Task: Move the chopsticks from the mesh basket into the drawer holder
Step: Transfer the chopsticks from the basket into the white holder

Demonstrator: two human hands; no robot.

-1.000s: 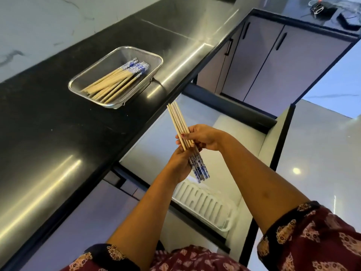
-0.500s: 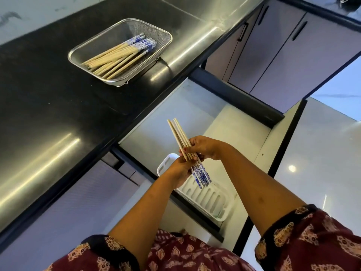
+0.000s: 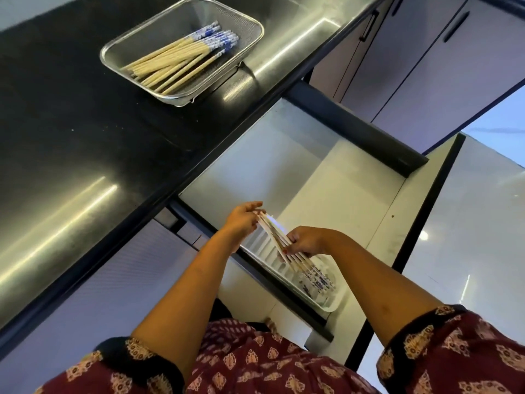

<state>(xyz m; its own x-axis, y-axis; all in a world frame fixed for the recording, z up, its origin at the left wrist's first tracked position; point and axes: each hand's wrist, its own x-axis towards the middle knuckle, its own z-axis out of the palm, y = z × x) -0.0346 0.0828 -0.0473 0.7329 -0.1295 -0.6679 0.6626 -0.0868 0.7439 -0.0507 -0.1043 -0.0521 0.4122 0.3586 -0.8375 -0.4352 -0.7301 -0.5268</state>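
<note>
A bundle of wooden chopsticks (image 3: 277, 237) with blue-patterned ends slants down into the white ribbed holder (image 3: 332, 304) at the front of the open drawer (image 3: 326, 172). My right hand (image 3: 305, 241) grips the bundle near its middle. My left hand (image 3: 243, 218) holds the plain upper tips with its fingers. The patterned ends lie blurred inside the holder. On the black counter stands the mesh basket (image 3: 250, 32) with several more chopsticks (image 3: 181, 62) lying in it.
The black countertop (image 3: 85, 143) runs along the left above the drawer. Closed grey cabinet doors (image 3: 426, 52) with dark handles stand at the upper right. A glossy white floor (image 3: 468, 237) lies to the right of the drawer.
Both hands have lowered the bundle from upright above the drawer into a slant over the holder. My left hand slid from under the bundle up to its plain tips.
</note>
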